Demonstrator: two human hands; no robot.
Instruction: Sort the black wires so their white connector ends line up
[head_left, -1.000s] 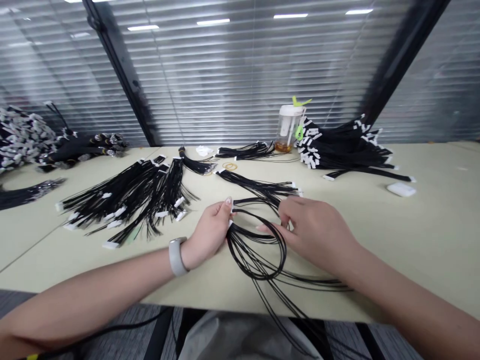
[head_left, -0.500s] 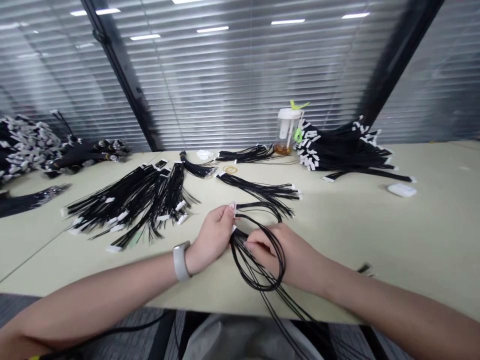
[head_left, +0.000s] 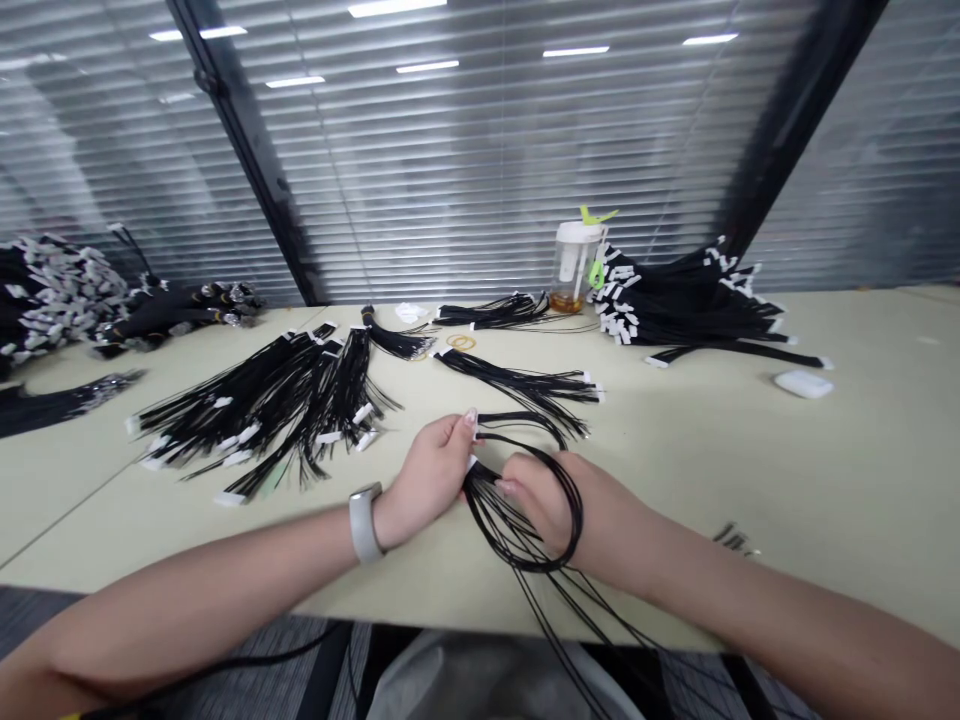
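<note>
My left hand (head_left: 439, 465), with a grey watch band on its wrist, pinches the white connector end of a black wire harness (head_left: 517, 555). A second white connector (head_left: 472, 463) shows just below the thumb. From there the wires curve into a loop around the fingers of my right hand (head_left: 551, 500). Those fingers are closed on some of the wires close to the connector; the fingertips are partly hidden by the loop. Loose wire ends trail down over the table's front edge.
Spread black wire bundles (head_left: 277, 400) lie to the left, with more harnesses (head_left: 517, 380) ahead. Yellow rubber bands (head_left: 461, 342), a cup (head_left: 576, 265) and a large harness pile (head_left: 690, 300) are at the back. A small white object (head_left: 804, 383) sits at right on the table (head_left: 847, 470).
My right hand has shifted slightly to the right, and the wire loop has moved with it. My left hand keeps its pinch on the connector end.
</note>
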